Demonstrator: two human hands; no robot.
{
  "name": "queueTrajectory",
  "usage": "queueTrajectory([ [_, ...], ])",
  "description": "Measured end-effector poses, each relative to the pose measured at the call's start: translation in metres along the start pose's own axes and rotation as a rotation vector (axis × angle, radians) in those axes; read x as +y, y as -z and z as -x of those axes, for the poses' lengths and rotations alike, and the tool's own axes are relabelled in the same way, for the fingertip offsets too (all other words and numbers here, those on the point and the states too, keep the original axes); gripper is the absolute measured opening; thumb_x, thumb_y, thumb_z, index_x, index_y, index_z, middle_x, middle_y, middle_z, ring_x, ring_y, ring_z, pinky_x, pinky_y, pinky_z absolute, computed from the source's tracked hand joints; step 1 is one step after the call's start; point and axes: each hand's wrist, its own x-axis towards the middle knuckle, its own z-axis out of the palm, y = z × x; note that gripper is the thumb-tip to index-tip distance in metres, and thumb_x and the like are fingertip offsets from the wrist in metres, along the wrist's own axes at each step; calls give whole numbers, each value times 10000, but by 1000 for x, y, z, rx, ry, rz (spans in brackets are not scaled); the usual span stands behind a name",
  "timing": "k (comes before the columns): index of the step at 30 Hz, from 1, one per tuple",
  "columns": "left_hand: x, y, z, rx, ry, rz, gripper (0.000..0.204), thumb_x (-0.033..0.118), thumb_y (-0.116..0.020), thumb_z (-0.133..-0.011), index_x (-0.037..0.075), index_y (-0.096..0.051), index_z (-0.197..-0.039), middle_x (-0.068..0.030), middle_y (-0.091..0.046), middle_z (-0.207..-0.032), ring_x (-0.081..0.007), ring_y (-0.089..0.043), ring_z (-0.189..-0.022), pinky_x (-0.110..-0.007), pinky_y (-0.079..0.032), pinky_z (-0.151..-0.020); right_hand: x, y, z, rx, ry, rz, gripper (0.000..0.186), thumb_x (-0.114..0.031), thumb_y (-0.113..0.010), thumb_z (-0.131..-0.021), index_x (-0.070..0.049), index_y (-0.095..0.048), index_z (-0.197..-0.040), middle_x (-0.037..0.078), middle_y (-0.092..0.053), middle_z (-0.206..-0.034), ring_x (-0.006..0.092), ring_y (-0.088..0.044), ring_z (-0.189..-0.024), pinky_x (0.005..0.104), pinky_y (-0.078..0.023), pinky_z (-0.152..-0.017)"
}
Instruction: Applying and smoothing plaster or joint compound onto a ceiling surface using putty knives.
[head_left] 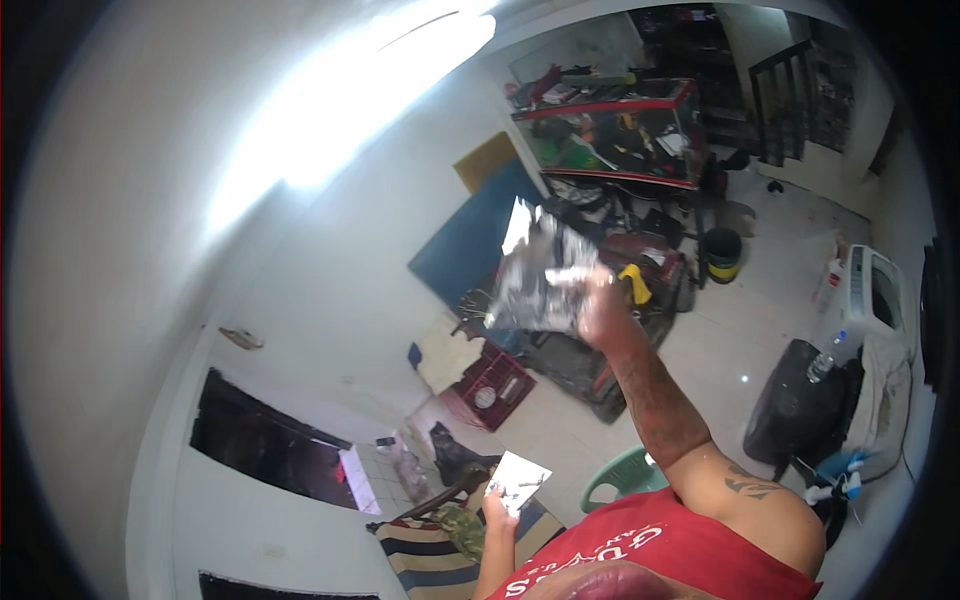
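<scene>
My right arm is stretched far out in front. Its hand [600, 305] is closed on the edge of a crumpled grey and silver plastic bag [535, 265], which is smeared by motion. A small white patch shows at the bag's upper corner. Lower down and to the left, my left hand [497, 510] pinches a white card [522, 478] with dark marks or small dark pieces on it; I cannot tell which. The two hands are well apart. Part of my left fingers is hidden behind the card.
A striped seat [425, 560] lies beside my left arm, with a green plastic chair [625, 478] near my torso. Beyond are a red crate [490, 385], a red-framed glass tank [610, 135] full of clutter, a dark bucket [722, 250] and, at right, a white washing machine [880, 290].
</scene>
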Motion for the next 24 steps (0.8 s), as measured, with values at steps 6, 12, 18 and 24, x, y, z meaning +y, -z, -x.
queueTrajectory([
  [6,11,-13,-17,34,-1,15,203,30,-370,-779,-10,-476,-947,-112,-534,-874,-226,-557,-747,-337,-483,-650,-35,-57,-127,264,-194,-502,209,-89,-501,-713,7,-570,-886,106,-582,-876,136,-541,-844,218,-418,-712],
  [12,14,-45,-8,37,5,39,129,22,-378,-775,17,-481,-853,-66,-511,-755,-173,-518,-601,-286,-453,-518,-75,-101,-197,522,-425,-1069,39,19,-466,-655,-9,-489,-642,34,-483,-597,116,-461,-592,264,-387,-592],
  [18,5,-15,-1,-112,-56,119,225,37,-347,-774,-20,-443,-969,-124,-520,-872,-234,-548,-736,-344,-476,-658,-77,-122,-212,284,-552,-941,339,7,-362,-645,103,-385,-970,254,-489,-913,329,-483,-902,381,-362,-798],
  [24,2,-23,16,91,-58,97,281,31,-331,-754,-35,-434,-1007,-143,-525,-909,-260,-550,-783,-371,-472,-702,-84,-140,-223,447,-434,-808,386,26,-345,-651,119,-352,-1025,269,-491,-907,348,-491,-900,391,-377,-791],
])
